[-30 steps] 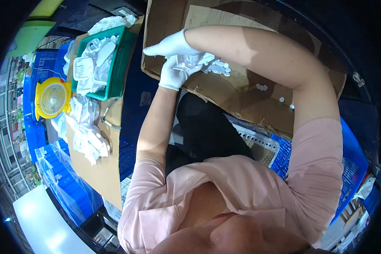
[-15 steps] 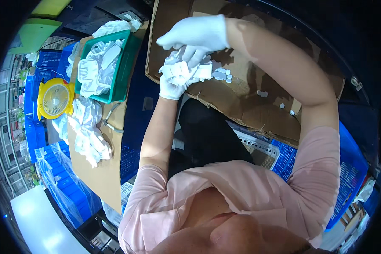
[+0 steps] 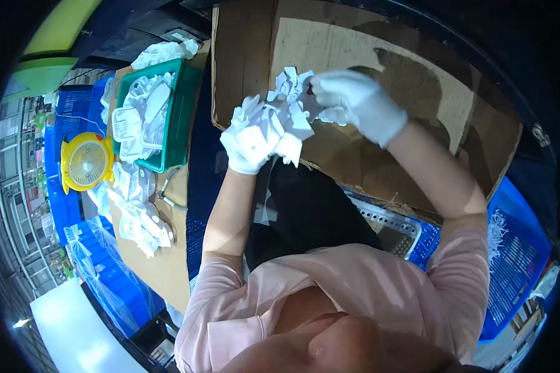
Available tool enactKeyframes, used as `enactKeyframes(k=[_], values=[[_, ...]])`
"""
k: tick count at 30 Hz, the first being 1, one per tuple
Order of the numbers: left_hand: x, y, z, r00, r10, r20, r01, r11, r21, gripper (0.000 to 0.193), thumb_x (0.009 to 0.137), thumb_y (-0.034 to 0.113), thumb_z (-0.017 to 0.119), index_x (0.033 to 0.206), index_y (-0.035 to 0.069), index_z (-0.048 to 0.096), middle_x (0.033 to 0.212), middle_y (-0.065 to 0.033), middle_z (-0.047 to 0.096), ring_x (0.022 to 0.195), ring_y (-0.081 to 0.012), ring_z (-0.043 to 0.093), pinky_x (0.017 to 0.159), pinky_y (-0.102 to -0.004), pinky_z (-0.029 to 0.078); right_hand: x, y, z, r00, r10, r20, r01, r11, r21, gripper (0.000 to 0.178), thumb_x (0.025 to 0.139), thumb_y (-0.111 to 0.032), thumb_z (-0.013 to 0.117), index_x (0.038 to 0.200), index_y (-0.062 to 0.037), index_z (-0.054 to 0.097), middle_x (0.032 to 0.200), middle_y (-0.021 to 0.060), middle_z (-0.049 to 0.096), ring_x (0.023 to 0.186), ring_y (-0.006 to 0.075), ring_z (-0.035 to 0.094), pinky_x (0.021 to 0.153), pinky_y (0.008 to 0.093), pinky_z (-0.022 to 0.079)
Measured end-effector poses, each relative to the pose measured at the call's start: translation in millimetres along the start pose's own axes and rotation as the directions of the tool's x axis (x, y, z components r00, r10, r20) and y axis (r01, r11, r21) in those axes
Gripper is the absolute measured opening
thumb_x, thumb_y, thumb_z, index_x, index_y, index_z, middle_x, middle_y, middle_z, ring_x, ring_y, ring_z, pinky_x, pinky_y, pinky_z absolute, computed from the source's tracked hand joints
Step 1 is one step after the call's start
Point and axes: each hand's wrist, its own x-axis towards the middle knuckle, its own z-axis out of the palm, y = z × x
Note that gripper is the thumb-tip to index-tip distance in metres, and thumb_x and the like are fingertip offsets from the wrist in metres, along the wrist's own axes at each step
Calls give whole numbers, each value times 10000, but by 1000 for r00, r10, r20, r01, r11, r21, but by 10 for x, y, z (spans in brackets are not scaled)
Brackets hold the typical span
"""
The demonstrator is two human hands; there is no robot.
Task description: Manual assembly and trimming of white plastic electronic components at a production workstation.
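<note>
My left hand (image 3: 246, 146), in a white glove, is closed around a loose bunch of small white pieces (image 3: 269, 129), flat and angular, sticking out past the fingers. What exactly they are is too small to tell. Beyond it, another cluster of similar pieces (image 3: 290, 85) shows between the two hands; whether it rests on the bunch or is loose in the air I cannot tell. My right hand (image 3: 358, 104), also gloved, is beside that cluster with thumb and fingers apart. Both hands are at the near left part of a large cardboard box (image 3: 354, 168).
To the left, a green bin (image 3: 171, 118) of clear and white plastic parts stands on a cardboard-topped table (image 3: 162, 270). Near it are bagged white parts (image 3: 143, 227) and a yellow fan (image 3: 87, 163). A blue crate (image 3: 513, 267) with white strips stands at the right.
My right hand has moved right, away from above my left hand, and its fingers have parted. The left hand still holds its bunch, slightly nearer to me. The pieces are more spread out.
</note>
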Motion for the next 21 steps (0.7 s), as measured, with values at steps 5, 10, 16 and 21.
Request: enactKeyframes(k=[5, 10, 16, 21], values=[[-482, -42, -8, 997, 15, -76, -10, 998, 56, 269, 849, 435, 585, 1057, 272, 635, 1223, -162, 499, 1121, -436, 468, 938, -636, 383, -673, -36, 319, 941, 338, -28, -313, 898, 311, 338, 911, -255, 525, 1165, -38, 570, 1091, 56, 593, 951, 154, 562, 813, 303, 472], [-1000, -53, 172, 997, 12, -73, -9, 999, 37, 412, 748, 277, 754, 1137, 269, 617, 1306, -175, 430, 1189, -419, 445, 974, -620, 382, -952, 331, 443, 880, 467, 84, -456, 785, 418, 287, 911, -199, 520, 1125, -14, 566, 1010, 59, 600, 850, 128, 571, 733, 269, 487], [-1768, 76, 371, 976, 187, -110, -193, 980, -52, 239, 797, 228, 699, 1028, 210, 642, 1321, -201, 390, 1192, -462, 406, 784, -515, 557, -1076, 483, 649, 783, 621, 33, -568, 693, 445, 232, 908, -139, 526, 1102, -18, 567, 959, 71, 611, 813, 127, 578, 675, 246, 494], [-2692, 232, 418, 898, 390, -206, -392, 919, 30, 186, 865, 367, 590, 994, 240, 634, 1312, -196, 430, 1217, -448, 406, 885, -547, 476, -1104, 653, 874, 787, 613, 70, -595, 723, 352, 254, 887, -164, 546, 1101, -28, 564, 982, 76, 579, 806, 134, 525, 684, 250, 440]])
